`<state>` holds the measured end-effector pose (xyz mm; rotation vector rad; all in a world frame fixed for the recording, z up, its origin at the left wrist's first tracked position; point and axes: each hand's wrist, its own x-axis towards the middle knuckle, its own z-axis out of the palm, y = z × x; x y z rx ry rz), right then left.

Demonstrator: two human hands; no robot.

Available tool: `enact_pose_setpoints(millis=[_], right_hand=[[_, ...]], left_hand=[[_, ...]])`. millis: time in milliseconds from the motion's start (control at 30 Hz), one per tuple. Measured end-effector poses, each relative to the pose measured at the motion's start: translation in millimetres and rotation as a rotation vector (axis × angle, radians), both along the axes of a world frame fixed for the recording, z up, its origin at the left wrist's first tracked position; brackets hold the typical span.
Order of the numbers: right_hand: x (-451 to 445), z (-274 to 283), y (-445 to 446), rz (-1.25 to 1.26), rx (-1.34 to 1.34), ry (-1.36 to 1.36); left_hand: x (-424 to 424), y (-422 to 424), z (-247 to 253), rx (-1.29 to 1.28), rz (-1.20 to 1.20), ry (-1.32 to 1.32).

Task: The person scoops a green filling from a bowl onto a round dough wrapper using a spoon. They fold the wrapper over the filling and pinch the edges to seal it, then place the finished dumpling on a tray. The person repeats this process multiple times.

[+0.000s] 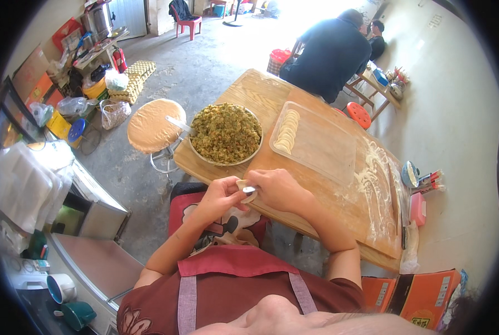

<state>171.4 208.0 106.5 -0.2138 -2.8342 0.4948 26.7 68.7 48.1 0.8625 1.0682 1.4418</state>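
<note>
Both my hands meet in front of my apron, at the near edge of the wooden table. My left hand [219,197] pinches a pale dough wrapper [243,184] from the left. On its other side the fingers of my right hand [278,188] close on the same wrapper. A small, shiny whitish thing [248,190] shows between the hands; what it is I cannot tell. Just beyond stands a round metal bowl [225,164] heaped with chopped green-brown filling [226,132], a flat light-coloured handle [179,124] sticking out. A row of folded dumplings [288,130] lies along the left side of a clear plastic tray [329,161].
Flour [375,184] dusts the right of the wooden board [316,201], near a rolling pin [393,197]. A blue bowl [409,173] stands by the wall. Left of the table is a round stool [156,125]. Beyond it sits a person in dark clothes [329,54].
</note>
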Motion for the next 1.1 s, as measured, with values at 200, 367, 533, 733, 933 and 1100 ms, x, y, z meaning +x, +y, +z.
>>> enact_pose_setpoints(millis=[200, 367, 533, 733, 933, 1100], right_hand=[[0.3, 2.4, -2.3, 0.041, 0.017, 0.01], [6.9, -4.0, 6.6, 0.032, -0.077, -0.02], [7.2, 4.7, 1.3, -0.101, -0.263, 0.045], [9.5, -2.5, -2.8, -0.085, -0.398, 0.114], [11.5, 2.0, -12.1, -0.067, -0.55, 0.065], [20.5, 5.3, -24.0, -0.143, -0.666, 0.059]], left_hand=[[-1.5, 5.1, -7.9, -0.004, -0.083, -0.036], [6.3, 7.0, -2.8, 0.02, 0.026, -0.016], [11.2, 4.8, 4.5, 0.084, 0.039, -0.103], [14.9, 7.1, -0.4, 0.201, 0.155, 0.163], [26.0, 7.7, 1.6, 0.144, 0.192, -0.165], [30.5, 9.5, 6.2, 0.11, 0.181, -0.292]])
